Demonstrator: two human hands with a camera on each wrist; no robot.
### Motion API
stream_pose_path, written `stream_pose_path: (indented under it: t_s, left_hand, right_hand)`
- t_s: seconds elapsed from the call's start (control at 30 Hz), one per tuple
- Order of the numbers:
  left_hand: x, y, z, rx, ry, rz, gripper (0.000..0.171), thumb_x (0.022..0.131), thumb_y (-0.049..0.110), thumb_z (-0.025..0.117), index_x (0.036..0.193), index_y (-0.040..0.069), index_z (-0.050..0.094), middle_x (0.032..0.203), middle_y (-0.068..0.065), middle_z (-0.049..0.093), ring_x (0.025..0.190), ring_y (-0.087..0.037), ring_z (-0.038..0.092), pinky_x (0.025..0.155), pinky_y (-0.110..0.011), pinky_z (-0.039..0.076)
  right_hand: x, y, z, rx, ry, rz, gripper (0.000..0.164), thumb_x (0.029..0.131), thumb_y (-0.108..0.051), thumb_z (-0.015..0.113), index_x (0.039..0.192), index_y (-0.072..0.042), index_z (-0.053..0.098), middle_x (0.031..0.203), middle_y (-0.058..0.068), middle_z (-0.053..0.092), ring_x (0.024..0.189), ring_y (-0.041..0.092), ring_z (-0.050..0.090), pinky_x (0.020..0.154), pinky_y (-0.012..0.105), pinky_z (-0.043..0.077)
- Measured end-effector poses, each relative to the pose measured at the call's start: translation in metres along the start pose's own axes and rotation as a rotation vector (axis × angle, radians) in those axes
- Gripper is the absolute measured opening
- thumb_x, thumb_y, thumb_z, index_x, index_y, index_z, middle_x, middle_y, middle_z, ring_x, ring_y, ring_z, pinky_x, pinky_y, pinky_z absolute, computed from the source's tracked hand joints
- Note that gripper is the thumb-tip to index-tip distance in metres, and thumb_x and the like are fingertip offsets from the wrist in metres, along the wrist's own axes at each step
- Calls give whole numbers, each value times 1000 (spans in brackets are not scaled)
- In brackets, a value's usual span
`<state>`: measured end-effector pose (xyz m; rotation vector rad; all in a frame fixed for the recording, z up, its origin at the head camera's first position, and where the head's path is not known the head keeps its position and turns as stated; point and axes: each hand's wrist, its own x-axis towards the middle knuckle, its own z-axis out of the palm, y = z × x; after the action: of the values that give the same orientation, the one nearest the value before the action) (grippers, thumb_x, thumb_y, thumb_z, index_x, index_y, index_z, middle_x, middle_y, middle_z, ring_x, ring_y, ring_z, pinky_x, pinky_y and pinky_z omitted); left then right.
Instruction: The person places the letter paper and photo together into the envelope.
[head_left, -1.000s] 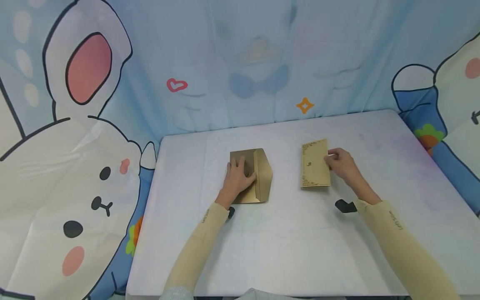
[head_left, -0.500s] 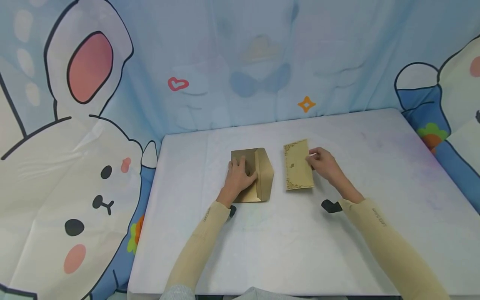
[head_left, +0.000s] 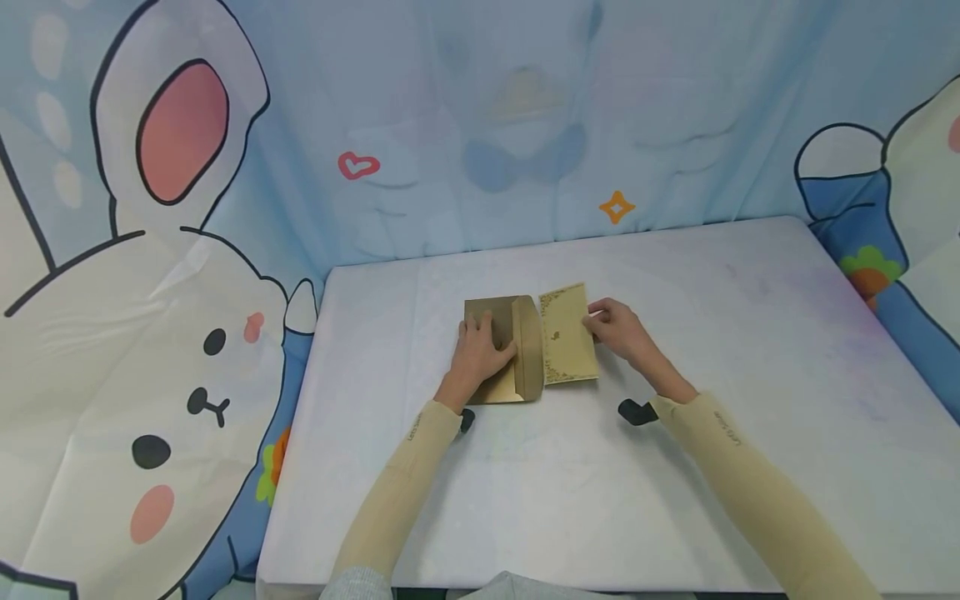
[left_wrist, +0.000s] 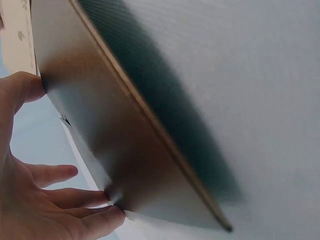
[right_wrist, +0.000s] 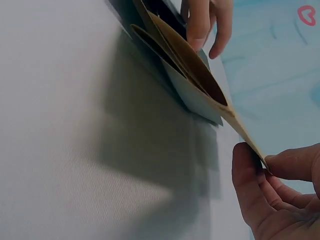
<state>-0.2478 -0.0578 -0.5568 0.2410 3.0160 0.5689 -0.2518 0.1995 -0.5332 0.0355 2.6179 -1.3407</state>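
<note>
A gold-brown envelope point(head_left: 506, 321) lies on the table left of centre, its flap point(head_left: 531, 350) unfolded to the right. My left hand point(head_left: 477, 354) rests on it with fingers and thumb spread; the left wrist view shows the fingertips point(left_wrist: 114, 215) touching the envelope's smooth face. Between thumb and fingers, my right hand point(head_left: 617, 327) pinches the right edge of a folded cream card point(head_left: 567, 337) with ornate brown corners. The card's left edge is right at the envelope flap. In the right wrist view, the card's folded layers point(right_wrist: 200, 82) bow apart, overlapping the envelope.
A white cloth covers the table point(head_left: 525, 500). Behind it hangs a light blue curtain point(head_left: 420, 100) printed with rabbits. A black piece point(head_left: 637, 412) sticks out at the right sleeve cuff, close over the cloth.
My right hand has brought the card leftward, from well apart to right at the envelope's flap, and the card has tilted slightly. The left hand has stayed on the envelope.
</note>
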Motion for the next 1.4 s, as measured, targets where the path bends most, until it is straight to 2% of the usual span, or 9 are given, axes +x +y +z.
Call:
stream_pose_path:
  t_s: [0.4,0.63,0.8,0.97,1.17,1.4]
  left_hand:
    - [1,-1,1,15,18,7,75,85,51,51,142,8,27,133,-23,40,125,-36,38,95,-42,44]
    - [1,0,-1,19,0,-5,75,86,51,50,143,9,26,138,-23,36,130,-37,34,97,-42,43]
    - [0,2,-4,5,-9,0,76,86,52,50,143,8,26,138,-24,35,131,-38,32,99,-43,41]
    - [0,2,-5,-3,-12,-4,75,86,51,50,143,9,26,140,-24,33,132,-38,31,99,-43,41]
    - [0,1,-4,-31,-11,-7,76,86,51,51,144,9,25,146,-27,24,135,-42,25,104,-46,35]
    - [-1,0,-3,-28,4,4,76,86,50,51,144,9,25,140,-25,33,132,-38,30,101,-44,39]
  right_hand:
    - [0,-15,5,1,-3,-16,38,95,-25,48,124,-1,46,106,19,60,88,28,64,75,40,52]
    - [5,-16,10,-6,1,18,37,95,-25,48,123,-1,47,107,19,60,87,27,64,75,39,52]
    - [9,-16,17,-16,31,37,34,94,-23,48,119,0,49,105,19,61,85,26,64,69,35,52]
    - [11,-19,24,-13,63,57,29,92,-22,50,110,0,53,98,18,61,79,24,62,61,29,49]
    - [11,-20,36,-34,62,79,24,90,-23,51,99,-1,55,87,14,61,69,19,57,55,25,45]
    - [12,-18,47,-24,23,73,24,91,-24,51,100,-1,55,83,13,61,62,17,57,54,28,48]
